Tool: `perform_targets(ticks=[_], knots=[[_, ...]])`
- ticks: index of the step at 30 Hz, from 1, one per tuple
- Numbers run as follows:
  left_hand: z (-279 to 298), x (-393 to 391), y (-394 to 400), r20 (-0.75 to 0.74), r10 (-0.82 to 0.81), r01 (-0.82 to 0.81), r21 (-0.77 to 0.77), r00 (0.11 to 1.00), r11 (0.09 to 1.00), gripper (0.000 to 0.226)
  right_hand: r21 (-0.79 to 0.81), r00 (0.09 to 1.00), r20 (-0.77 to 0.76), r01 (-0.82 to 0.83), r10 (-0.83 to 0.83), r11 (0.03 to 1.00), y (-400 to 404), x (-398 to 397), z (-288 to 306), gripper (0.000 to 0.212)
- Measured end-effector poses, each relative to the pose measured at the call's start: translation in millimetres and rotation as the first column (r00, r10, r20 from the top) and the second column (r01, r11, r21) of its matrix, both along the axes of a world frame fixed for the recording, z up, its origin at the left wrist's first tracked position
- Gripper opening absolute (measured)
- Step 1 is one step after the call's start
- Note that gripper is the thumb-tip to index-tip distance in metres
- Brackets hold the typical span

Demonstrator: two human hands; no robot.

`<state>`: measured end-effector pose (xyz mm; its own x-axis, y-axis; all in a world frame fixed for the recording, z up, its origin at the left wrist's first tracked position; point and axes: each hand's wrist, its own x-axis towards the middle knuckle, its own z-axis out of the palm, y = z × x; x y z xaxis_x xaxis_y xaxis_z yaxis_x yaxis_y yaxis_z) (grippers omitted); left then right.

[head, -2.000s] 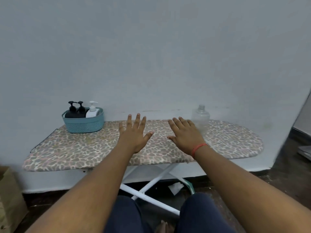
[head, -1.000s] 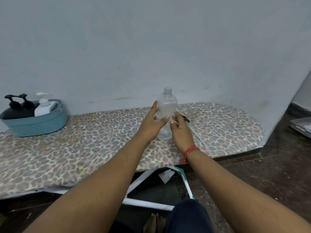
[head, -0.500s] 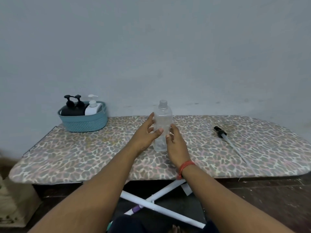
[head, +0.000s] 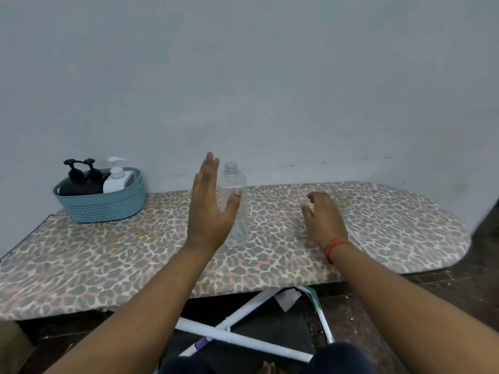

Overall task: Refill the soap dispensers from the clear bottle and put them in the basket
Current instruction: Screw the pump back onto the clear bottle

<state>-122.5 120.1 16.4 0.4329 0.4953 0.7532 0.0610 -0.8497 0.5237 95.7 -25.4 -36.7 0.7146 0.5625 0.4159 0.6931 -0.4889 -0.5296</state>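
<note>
A clear bottle (head: 239,182) with no cap stands upright on the leopard-print ironing board (head: 108,255), near its middle. My left hand (head: 210,211) is raised flat just left of the bottle, fingers straight, thumb across the bottle's front without gripping it. My right hand (head: 322,217) is low on the board to the right, fingers curled down over the spot where the pump head lies. A thin pump tube (head: 356,237) shows beside my wrist. The teal basket (head: 108,209) at the back left holds two black dispensers (head: 78,184) and a white dispenser (head: 117,179).
The board stands against a pale wall. Its white crossed legs (head: 243,338) and a scrap of paper (head: 287,298) lie below the front edge, above my knees. A brown bag (head: 10,344) sits at the lower left on the dark floor.
Both hands have let go of the clear bottle. My left hand opened flat beside it, and my right hand moved right, down over the pump lying on the board.
</note>
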Motion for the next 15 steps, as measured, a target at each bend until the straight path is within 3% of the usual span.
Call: perform_targets(ticks=[2, 4, 9, 12, 15], knots=[[5.1, 14.8, -18.2, -0.052, -0.097, 0.106, 0.235, 0.994, 0.966, 0.070, -0.080, 0.991, 0.109, 0.087, -0.078, 0.993, -9.4, 20.8, -0.2, 0.037], [2.8, 33.8, -40.1, -0.187, -0.175, 0.229, 0.327, 0.967, 0.917, 0.072, -0.196, 0.978, 0.162, 0.162, -0.131, 0.967, -15.1, 37.0, -0.4, 0.040], [-34.6, 85.6, -76.9, -0.607, -0.148, 0.330, 0.199, 0.781, 0.923, 0.075, -0.495, 0.985, 0.097, 0.169, -0.140, 0.852, -15.0, 60.3, -2.9, 0.046], [-57.8, 106.5, -83.1, -0.736, -0.098, 0.282, 0.130, 0.670, 0.951, 0.076, -0.481, 0.993, 0.032, 0.118, -0.117, 0.869, -15.6, 65.9, -5.8, 0.035], [-71.2, 116.4, -83.0, -0.783, -0.076, 0.266, 0.118, 0.618, 0.957, 0.076, -0.482, 0.995, 0.059, 0.101, -0.083, 0.870, -16.4, 68.4, -6.3, 0.035]])
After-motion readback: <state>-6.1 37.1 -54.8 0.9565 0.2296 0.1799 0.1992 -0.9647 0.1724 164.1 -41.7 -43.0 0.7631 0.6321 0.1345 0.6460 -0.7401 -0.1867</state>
